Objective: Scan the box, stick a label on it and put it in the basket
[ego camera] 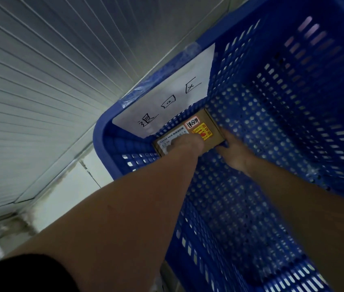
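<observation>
A small brown cardboard box (207, 127) lies at the bottom far corner of a deep blue perforated plastic basket (282, 127). The box carries a white printed label, a yellow warning sticker and a small red-and-white sticker. My left hand (184, 144) rests on top of the box over the white label, fingers curled down onto it. My right hand (235, 151) grips the box's right near edge. Both bare forearms reach deep into the basket.
A white paper sheet (173, 95) with handwritten characters is taped inside the basket's far wall. A ribbed white wall panel (40, 81) stands left of the basket. Pale floor (65, 186) shows between them. The basket's walls close in tightly around both arms.
</observation>
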